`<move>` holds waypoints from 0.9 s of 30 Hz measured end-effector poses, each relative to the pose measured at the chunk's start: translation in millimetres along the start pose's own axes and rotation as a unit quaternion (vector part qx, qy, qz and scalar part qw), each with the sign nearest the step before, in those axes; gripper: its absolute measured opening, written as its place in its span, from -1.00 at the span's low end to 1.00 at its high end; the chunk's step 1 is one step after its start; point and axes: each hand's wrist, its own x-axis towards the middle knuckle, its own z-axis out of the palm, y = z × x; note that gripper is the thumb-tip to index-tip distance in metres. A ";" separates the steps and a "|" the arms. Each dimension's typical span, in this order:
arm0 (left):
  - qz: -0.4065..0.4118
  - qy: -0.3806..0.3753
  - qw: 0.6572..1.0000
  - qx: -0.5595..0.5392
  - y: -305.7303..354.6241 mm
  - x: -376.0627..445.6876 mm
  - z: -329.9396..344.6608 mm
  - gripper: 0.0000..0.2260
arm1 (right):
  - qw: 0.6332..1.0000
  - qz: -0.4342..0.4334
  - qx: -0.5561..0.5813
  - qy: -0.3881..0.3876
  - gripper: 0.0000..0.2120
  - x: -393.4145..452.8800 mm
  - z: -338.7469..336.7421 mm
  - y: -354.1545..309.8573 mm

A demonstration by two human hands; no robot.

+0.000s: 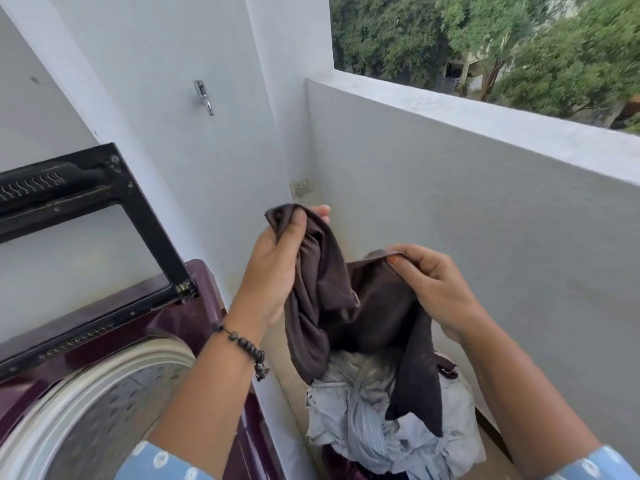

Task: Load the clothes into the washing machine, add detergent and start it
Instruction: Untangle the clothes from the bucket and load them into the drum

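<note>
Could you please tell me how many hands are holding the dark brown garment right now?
2. The left hand grips the dark brown garment at its upper end; the right hand pinches another edge.

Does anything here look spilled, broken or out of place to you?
Nothing stands out. Both hands, left hand and right hand, hold a dark brown garment above a heap of pale blue clothes. The washing machine stands beside them with its lid raised. I see no spill or damage.
</note>
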 end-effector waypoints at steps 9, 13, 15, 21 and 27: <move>-0.032 -0.144 0.984 0.095 -38.8 -22.0 24.3 -0.20 | 0.995 -0.061 0.025 -0.078 -0.81 -9.1 31.6 -35.2; -0.023 -0.163 0.965 0.205 -28.1 -12.8 14.5 -0.52 | 0.998 0.003 0.045 -0.053 -0.91 -6.1 20.2 -24.4; -0.011 -0.157 0.953 0.258 -21.4 -9.3 10.7 -0.64 | 0.999 0.005 0.016 -0.052 -0.92 -4.9 16.0 -15.9; 0.035 -0.009 0.981 0.192 -13.0 -2.9 8.2 -0.93 | 0.989 0.012 -0.089 -0.116 -0.69 -6.5 2.9 6.4; 0.054 0.114 0.991 -0.037 19.6 9.5 5.1 -0.81 | 0.946 0.133 -0.193 -0.225 -0.83 -13.5 -13.9 61.6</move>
